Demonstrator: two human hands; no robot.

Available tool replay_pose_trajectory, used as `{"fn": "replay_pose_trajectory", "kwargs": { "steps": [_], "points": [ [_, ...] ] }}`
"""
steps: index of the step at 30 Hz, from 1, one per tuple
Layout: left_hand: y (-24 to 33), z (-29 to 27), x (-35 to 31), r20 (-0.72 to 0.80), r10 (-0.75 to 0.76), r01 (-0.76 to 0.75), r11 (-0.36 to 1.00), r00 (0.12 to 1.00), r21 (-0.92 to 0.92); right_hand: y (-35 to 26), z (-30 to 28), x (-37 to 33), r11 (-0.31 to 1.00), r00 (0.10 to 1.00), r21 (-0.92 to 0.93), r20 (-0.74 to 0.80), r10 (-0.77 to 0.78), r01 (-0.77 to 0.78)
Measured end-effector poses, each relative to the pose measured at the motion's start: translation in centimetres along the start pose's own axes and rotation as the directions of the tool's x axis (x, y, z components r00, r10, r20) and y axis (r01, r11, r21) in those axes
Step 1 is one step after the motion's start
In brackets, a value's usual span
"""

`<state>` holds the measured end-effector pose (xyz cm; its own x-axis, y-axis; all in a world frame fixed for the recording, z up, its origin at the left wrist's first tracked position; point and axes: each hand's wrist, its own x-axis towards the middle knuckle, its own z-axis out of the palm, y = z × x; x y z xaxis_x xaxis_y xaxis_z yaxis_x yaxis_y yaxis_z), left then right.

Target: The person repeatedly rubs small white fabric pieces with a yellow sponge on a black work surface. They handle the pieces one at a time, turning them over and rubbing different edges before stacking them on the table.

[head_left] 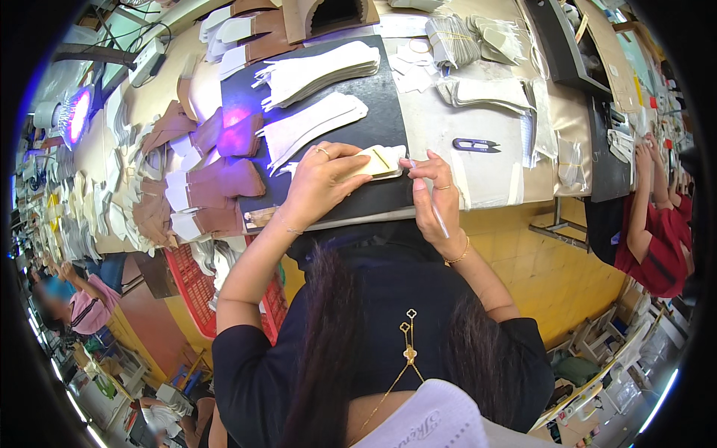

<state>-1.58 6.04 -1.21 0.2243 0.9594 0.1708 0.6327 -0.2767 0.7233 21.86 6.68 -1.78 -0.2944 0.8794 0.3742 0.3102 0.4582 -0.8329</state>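
My left hand presses a pale yellow template with a dark slot in it onto a small stack of white cut pieces at the front of a black mat. Its fingers lie on top and the thumb is at the near edge. In my right hand is a slim whitish pen, its tip close to the right end of the stack. Just beyond my left hand lie a fanned stack of white pieces and a thicker white stack.
Thread snips lie right of the mat, below a bundle of pale strips. Brown and white pieces spread to the left, near a lit lamp. A red basket stands below the table; a co-worker in red is at right.
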Motion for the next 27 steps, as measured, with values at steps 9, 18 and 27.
{"fn": "replay_pose_trajectory", "kwargs": {
  "steps": [9,18,27],
  "points": [
    [1.3,-3.6,-0.2,-0.221,-0.092,0.063,0.989,0.971,-0.134,0.4,1.0,-0.6,0.996,0.996,-0.054,0.070,-0.064,0.068],
    [0.8,-10.4,0.5,-0.401,-0.066,0.145,0.975,0.914,0.171,0.5,1.0,-0.4,0.978,0.986,-0.153,0.108,-0.124,0.139],
    [-0.4,-2.2,0.9,-0.088,0.141,-0.111,0.954,0.986,0.279,0.9,0.6,6.1,0.928,0.960,-0.249,0.119,-0.255,0.277]
  ]
}}
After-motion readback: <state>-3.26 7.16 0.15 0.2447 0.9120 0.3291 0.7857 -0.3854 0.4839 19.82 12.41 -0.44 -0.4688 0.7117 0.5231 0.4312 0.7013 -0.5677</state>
